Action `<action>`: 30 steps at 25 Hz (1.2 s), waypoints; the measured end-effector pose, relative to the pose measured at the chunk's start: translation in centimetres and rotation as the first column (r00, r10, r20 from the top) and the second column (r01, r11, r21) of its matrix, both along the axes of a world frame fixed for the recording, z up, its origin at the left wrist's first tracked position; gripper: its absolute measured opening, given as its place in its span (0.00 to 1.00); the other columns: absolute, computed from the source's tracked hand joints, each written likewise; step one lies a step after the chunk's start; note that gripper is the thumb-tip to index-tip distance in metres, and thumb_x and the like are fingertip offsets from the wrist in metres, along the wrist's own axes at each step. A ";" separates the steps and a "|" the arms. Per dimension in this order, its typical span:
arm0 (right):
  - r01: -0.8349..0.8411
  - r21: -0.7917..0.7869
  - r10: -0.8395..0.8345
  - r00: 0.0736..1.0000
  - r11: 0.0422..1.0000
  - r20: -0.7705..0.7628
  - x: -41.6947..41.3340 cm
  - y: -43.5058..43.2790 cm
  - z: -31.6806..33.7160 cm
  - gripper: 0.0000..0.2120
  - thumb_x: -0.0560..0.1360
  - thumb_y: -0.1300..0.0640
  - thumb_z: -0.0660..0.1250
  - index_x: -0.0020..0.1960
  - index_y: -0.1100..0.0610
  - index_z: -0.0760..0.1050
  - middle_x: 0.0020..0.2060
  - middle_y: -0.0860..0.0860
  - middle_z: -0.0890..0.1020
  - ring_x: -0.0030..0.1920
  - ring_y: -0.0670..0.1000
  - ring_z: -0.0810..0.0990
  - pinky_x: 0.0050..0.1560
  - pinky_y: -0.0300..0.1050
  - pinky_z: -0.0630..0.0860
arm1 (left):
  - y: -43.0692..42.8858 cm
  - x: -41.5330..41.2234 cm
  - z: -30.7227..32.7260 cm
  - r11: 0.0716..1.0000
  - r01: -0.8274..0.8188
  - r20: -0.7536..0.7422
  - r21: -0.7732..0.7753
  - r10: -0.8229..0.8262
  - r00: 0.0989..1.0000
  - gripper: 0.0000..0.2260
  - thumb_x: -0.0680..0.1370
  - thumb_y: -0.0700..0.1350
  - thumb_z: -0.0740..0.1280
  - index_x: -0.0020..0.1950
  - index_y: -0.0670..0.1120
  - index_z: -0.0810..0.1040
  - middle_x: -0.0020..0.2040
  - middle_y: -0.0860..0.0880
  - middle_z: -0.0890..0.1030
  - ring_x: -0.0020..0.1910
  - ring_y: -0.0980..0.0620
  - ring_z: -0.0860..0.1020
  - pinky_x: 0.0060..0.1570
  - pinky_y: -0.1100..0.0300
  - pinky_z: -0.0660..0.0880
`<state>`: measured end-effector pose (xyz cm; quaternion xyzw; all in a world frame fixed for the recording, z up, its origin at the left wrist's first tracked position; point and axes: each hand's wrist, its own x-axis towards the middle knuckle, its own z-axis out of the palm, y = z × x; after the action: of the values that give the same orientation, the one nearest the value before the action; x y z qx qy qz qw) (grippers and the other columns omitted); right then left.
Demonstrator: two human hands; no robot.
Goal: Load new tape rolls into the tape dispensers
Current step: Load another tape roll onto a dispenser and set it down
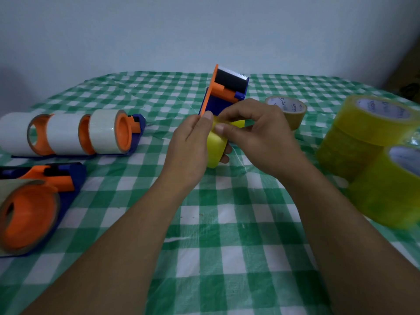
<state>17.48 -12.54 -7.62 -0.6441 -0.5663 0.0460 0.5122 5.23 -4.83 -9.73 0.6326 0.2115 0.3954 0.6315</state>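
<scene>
A blue and orange tape dispenser is held up at the table's middle, its toothed blade pointing away from me. A yellow tape roll sits on it. My left hand grips the dispenser and roll from the left. My right hand pinches the yellow tape's loose end at the top of the roll, thumb against fingers. The dispenser's hub is hidden behind my hands.
On the left lie loaded dispensers with white rolls and one with a brown roll. A brown tape roll lies behind my right hand. Stacked yellow rolls and another stand at the right on the green checked cloth.
</scene>
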 end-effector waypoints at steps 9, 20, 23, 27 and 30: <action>0.060 -0.010 -0.060 0.996 0.998 -0.065 -0.6 0.4 0.1 0.06 0.80 0.59 0.68 0.47 0.59 0.81 0.43 0.51 0.82 0.41 0.51 0.82 0.43 0.51 0.81 | -0.1 -0.1 -0.1 0.999 0.030 -0.027 0.020 -0.029 0.999 0.10 0.82 0.38 0.60 0.58 0.34 0.76 0.43 0.41 0.84 0.38 0.47 0.83 0.37 0.51 0.81; 0.176 0.067 -0.184 0.968 0.982 0.168 -0.7 0.4 0.2 0.07 0.79 0.56 0.65 0.45 0.55 0.80 0.42 0.47 0.81 0.41 0.47 0.79 0.45 0.51 0.77 | -0.5 0.1 0.3 0.997 0.075 -0.007 0.024 -0.075 0.997 0.12 0.85 0.43 0.60 0.59 0.35 0.75 0.42 0.42 0.83 0.37 0.46 0.82 0.35 0.52 0.81; 0.227 0.062 -0.235 0.949 0.972 0.211 -0.9 0.1 1.0 0.07 0.81 0.53 0.63 0.45 0.52 0.75 0.36 0.43 0.77 0.37 0.43 0.75 0.41 0.51 0.75 | -0.5 0.0 0.2 0.994 0.110 -0.012 0.003 -0.110 0.994 0.10 0.84 0.37 0.57 0.61 0.34 0.73 0.45 0.40 0.82 0.38 0.46 0.82 0.37 0.51 0.80; 0.228 -0.009 -0.212 0.917 0.974 0.338 -1.8 0.0 1.5 0.07 0.83 0.52 0.62 0.46 0.50 0.73 0.35 0.41 0.73 0.37 0.40 0.72 0.37 0.41 0.67 | -0.3 -0.2 0.1 0.997 0.080 -0.028 -0.017 -0.081 0.996 0.11 0.82 0.36 0.57 0.60 0.34 0.73 0.43 0.41 0.82 0.37 0.47 0.81 0.37 0.50 0.80; 0.256 -0.024 -0.233 0.911 0.966 0.342 -1.4 0.2 1.9 0.08 0.84 0.52 0.60 0.49 0.53 0.74 0.36 0.43 0.77 0.38 0.43 0.76 0.40 0.46 0.71 | -0.3 0.0 0.3 0.993 0.095 -0.018 -0.068 -0.096 0.995 0.10 0.83 0.37 0.59 0.61 0.33 0.73 0.41 0.42 0.81 0.35 0.48 0.80 0.35 0.51 0.79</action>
<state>16.09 -12.35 -5.73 -0.7252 -0.5583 -0.1097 0.3877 5.22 -5.17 -9.45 0.6247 0.2007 0.3508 0.6682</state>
